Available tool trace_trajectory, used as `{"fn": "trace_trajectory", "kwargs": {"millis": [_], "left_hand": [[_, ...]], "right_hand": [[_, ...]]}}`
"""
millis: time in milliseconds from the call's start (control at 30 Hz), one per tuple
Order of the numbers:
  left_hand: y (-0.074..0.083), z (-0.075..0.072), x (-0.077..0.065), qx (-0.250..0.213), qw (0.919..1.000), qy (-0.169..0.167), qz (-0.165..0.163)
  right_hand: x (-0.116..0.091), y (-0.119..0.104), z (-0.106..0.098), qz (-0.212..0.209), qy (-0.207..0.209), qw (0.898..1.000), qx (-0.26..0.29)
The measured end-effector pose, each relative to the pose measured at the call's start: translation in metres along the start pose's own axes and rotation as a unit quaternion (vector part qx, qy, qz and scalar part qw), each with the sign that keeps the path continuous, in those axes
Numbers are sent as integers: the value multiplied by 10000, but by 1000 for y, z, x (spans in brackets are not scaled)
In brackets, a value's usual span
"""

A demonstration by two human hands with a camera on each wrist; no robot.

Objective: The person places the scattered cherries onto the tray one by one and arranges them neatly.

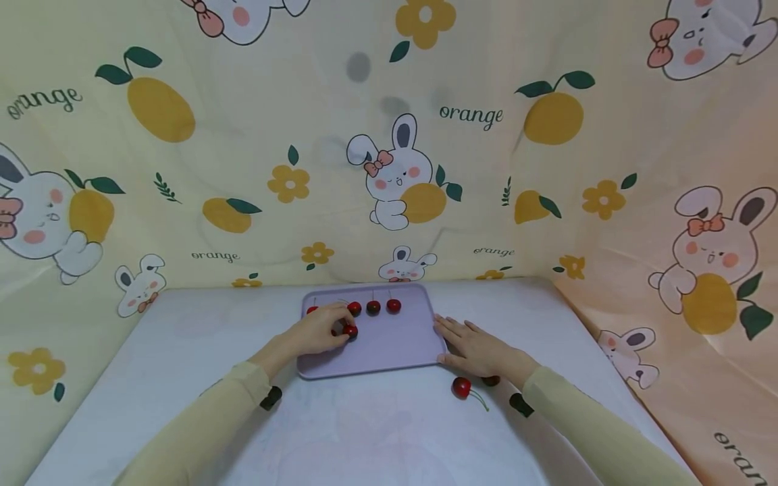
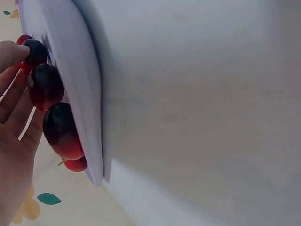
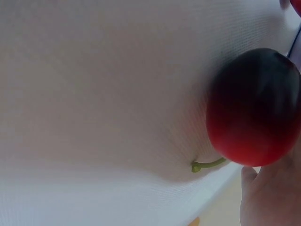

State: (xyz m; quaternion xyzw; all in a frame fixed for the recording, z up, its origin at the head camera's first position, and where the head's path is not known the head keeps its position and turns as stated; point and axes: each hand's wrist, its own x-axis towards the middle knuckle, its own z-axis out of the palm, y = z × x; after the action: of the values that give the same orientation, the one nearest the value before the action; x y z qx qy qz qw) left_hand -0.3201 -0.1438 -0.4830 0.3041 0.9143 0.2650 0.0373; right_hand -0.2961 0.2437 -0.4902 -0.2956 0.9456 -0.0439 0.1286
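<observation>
Over the left part of a lilac tray [image 1: 395,351], my left hand [image 1: 319,329] pinches a dark red cherry [image 1: 350,331] between thumb and fingers. Along the tray's far side runs a row of several cherries [image 1: 394,306] with stems, some partly hidden by that hand. In the left wrist view the thumb presses on the pinched cherry [image 2: 34,54], and other cherries [image 2: 61,132] sit nearer the camera. My right hand [image 1: 480,347] lies with straight fingers, fingertips at the tray's right edge. A large dark red cherry [image 3: 256,110] shows close beside it in the right wrist view.
On the white table [image 1: 365,432], a red cherry [image 1: 462,387] with a green stem lies right of the tray's near corner. Another cherry [image 1: 491,381] is partly covered by the right wrist. Behind the table hangs a cream cloth [image 1: 328,223] printed with rabbits and oranges.
</observation>
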Motion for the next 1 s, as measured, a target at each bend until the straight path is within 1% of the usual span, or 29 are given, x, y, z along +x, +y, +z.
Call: {"fn": "trace_trajectory", "kwargs": {"millis": [100, 300, 500, 600, 700, 733, 867, 933, 1000], "left_hand": [[1, 0, 0, 5, 10000, 21, -10], [3, -1, -1, -44, 9997, 18, -223], [4, -2, -3, -34, 9997, 68, -248], [5, -3, -3, -56, 9998, 165, -135], [9, -5, -4, -101, 9994, 317, 94], [12, -6, -4, -110, 9990, 379, 215], [26, -7, -4, -130, 9965, 564, 596], [35, -5, -3, -121, 9957, 581, 704], [43, -2, -4, -177, 9962, 532, 666]], "right_hand": [[0, 0, 0, 5, -8, 10000, -1], [1, 0, -1, 14, -17, 10000, -6], [2, 0, -2, -18, -30, 10000, -11], [1, 0, -2, -53, -25, 10000, -29], [0, 0, -3, -102, -1, 9999, -54], [0, 0, -3, -116, 15, 9999, -69], [-1, 0, -3, -156, 71, 9998, -76], [-1, 0, -3, -152, 77, 9998, -82], [-1, 1, -2, -154, 72, 9998, -79]]}}
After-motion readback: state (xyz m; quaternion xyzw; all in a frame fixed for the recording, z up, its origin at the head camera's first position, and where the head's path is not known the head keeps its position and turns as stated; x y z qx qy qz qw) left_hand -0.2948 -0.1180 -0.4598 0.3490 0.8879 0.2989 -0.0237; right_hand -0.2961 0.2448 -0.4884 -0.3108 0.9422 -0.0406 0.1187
